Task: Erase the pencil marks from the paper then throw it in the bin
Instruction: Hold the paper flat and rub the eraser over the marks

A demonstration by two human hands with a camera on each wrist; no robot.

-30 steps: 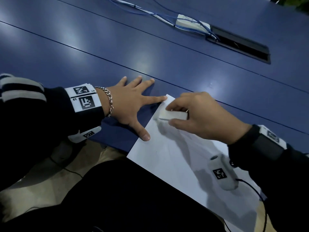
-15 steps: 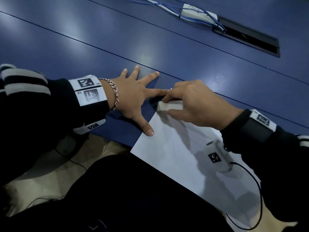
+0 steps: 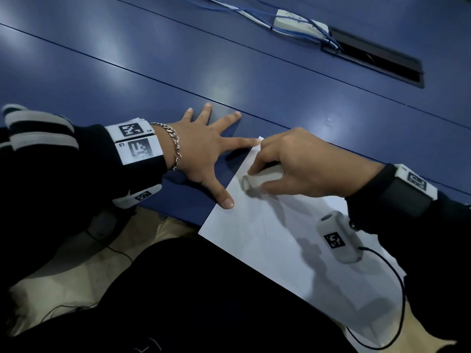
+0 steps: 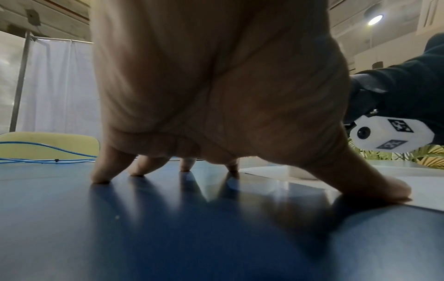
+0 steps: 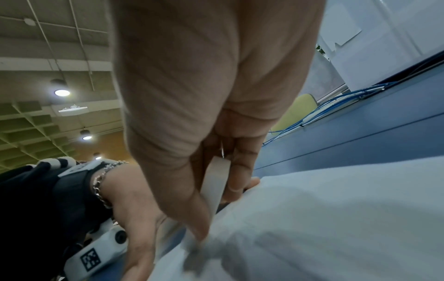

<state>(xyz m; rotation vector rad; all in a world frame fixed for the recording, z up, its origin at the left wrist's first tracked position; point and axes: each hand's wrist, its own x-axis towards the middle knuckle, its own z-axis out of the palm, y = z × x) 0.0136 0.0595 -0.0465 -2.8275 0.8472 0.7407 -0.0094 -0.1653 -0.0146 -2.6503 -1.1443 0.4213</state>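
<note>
Dark blue tabletop [image 3: 178, 72], thin seams running diagonally. White paper [image 3: 267, 245] lies flat at 5 o'clock, overhanging the near edge. White cable box [image 3: 293, 22] with blue cables [image 3: 229, 7] at 1 o'clock, beside a black slot [image 3: 377, 59].

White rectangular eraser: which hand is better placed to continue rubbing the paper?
Right. The right hand already pinches the white rectangular eraser on the white paper sheet; the left hand lies spread flat, holding down the sheet's edge on the blue table.

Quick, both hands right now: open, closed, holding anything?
Left hand: open, fingers spread flat, thumb and index tip pressing the paper edge.
Right hand: closed on the eraser, rubbing it on the paper.
</note>
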